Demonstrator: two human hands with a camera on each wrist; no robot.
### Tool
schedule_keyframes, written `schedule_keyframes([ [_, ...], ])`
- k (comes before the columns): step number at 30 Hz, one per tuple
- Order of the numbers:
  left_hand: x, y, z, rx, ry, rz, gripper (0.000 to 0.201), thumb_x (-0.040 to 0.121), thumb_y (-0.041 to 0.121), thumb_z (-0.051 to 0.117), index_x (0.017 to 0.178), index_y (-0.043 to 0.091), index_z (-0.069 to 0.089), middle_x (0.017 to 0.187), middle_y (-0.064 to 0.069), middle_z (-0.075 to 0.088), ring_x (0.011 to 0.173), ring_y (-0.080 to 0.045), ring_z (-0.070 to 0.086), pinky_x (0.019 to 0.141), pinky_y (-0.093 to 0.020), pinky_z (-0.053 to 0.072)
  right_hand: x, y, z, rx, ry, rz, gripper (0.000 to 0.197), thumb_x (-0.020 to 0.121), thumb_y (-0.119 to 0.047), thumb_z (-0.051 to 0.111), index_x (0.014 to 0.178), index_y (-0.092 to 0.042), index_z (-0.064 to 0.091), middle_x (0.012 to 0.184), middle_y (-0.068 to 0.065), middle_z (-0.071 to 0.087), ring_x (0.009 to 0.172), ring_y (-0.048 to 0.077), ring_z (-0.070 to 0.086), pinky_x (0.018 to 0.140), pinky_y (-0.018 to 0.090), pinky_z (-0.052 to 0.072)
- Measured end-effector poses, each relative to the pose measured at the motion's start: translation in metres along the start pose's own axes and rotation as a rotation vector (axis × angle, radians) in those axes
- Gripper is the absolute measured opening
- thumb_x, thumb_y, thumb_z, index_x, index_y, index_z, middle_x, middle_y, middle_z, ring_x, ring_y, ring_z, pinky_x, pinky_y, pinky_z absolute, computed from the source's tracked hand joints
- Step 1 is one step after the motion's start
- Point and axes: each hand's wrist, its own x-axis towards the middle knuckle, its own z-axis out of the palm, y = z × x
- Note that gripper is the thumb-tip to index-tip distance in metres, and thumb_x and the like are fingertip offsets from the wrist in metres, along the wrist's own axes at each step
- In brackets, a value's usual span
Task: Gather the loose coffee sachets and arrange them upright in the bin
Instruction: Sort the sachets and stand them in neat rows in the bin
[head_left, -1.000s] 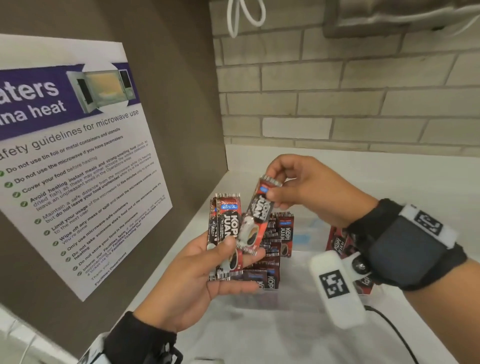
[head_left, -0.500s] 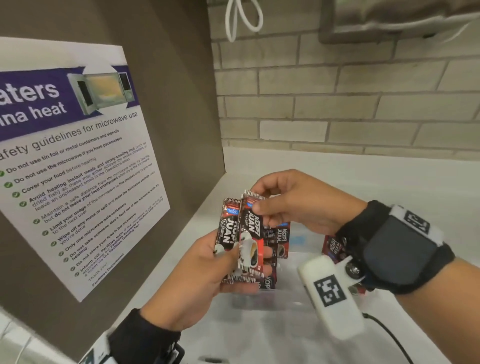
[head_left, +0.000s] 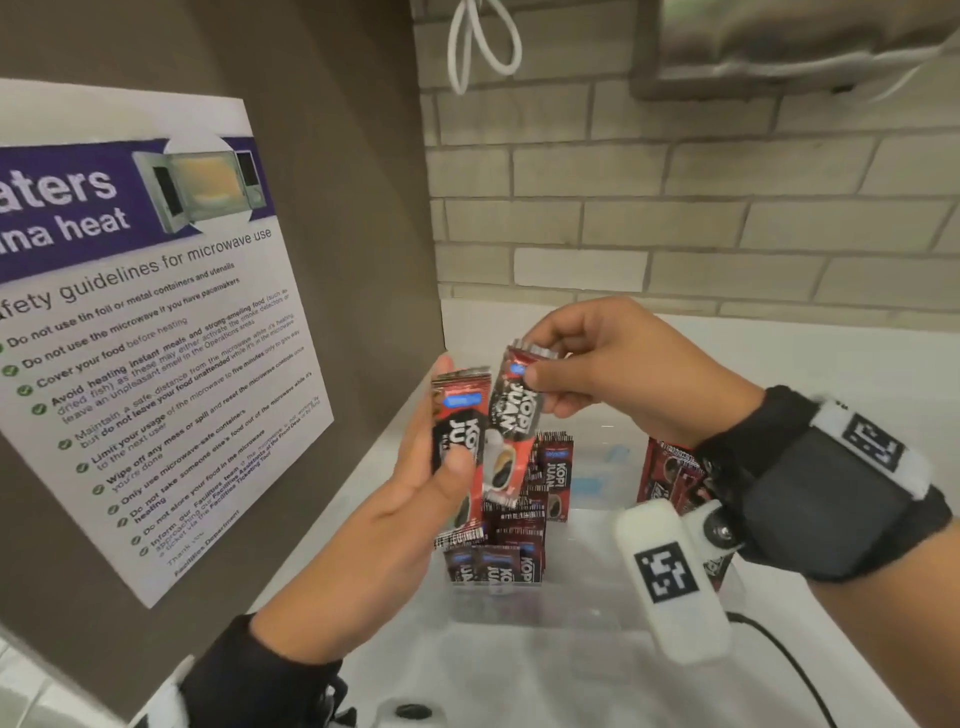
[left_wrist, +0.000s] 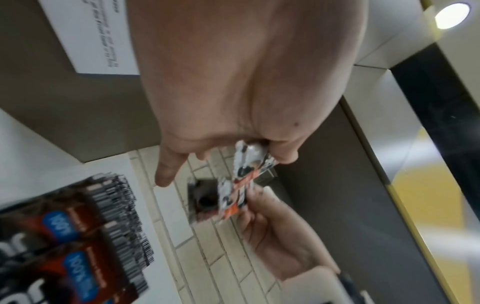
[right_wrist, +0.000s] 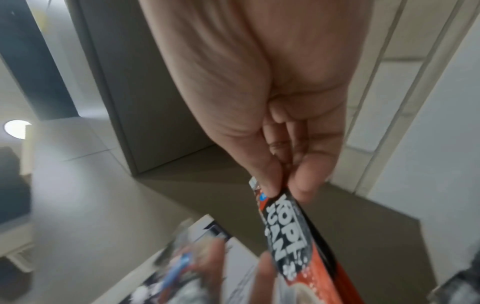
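Note:
My left hand holds a red-and-black coffee sachet upright above the clear plastic bin, thumb across its front. My right hand pinches the top of a second sachet that leans against the first; the same pinch on that sachet shows in the right wrist view. In the left wrist view both hands meet at the sachets, blurred. More sachets stand upright in the bin's left part, and another group stands at its right, partly hidden by my right wrist.
The bin sits on a white counter in a corner, with a brown side panel carrying a microwave safety poster on the left and a brick wall behind. A white cable loop hangs above. A black cable runs at lower right.
Both hands rose over the bin. The right hand brought its sachet against the left hand's bundle half a second ago and has now tilted its top away to the right.

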Motion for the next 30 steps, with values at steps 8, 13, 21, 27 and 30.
schedule_keyframes([
  [8,0.007,0.001,0.002,0.053,0.041,0.024,0.036,0.087,0.036,0.048,0.121,0.029,0.051,0.084,0.004,0.068,0.078,-0.014,0.067,0.071,-0.023,0.052,-0.013,-0.033,0.011,0.026,-0.238,-0.088,0.018,0.089,0.001,0.057,0.098,-0.010,0.068,0.083,0.015,0.068,0.065,0.019,0.060,0.061,0.022,0.055],
  [13,0.008,0.004,0.007,0.054,0.117,0.016,0.021,0.091,0.042,0.049,0.107,0.031,0.057,0.073,0.006,0.065,0.065,-0.013,0.063,0.060,-0.025,0.051,-0.019,-0.037,0.009,-0.019,-0.303,-0.054,0.032,0.099,-0.008,0.040,0.128,-0.013,0.053,0.089,0.008,0.065,0.069,0.021,0.059,0.069,0.031,0.055],
  [21,0.010,0.012,0.012,0.029,0.040,-0.046,0.025,0.090,0.038,0.055,0.114,0.030,0.051,0.085,0.013,0.067,0.076,-0.005,0.064,0.059,-0.024,0.052,-0.015,-0.030,0.026,-0.559,-0.132,-0.268,0.026,0.098,-0.010,0.040,0.121,-0.016,0.050,0.089,-0.018,0.046,0.076,-0.010,0.046,0.072,0.002,0.034],
  [27,0.018,0.012,0.006,0.119,0.103,-0.039,0.027,0.096,0.008,0.045,0.109,0.030,0.053,0.086,0.007,0.064,0.080,-0.007,0.059,0.062,-0.023,0.049,-0.013,-0.043,0.017,-0.520,-0.097,-0.251,0.036,0.097,-0.006,0.041,0.128,-0.018,0.055,0.087,-0.018,0.043,0.071,-0.006,0.045,0.071,0.002,0.036],
  [30,0.023,0.012,0.005,0.212,0.121,-0.031,0.031,0.096,0.008,0.042,0.106,0.035,0.052,0.082,0.015,0.064,0.082,-0.003,0.060,0.067,-0.023,0.049,-0.007,-0.046,0.002,-0.327,0.038,-0.185,0.029,0.090,-0.002,0.055,0.110,-0.019,0.068,0.068,-0.010,0.059,0.055,0.003,0.056,0.068,0.019,0.050],
])
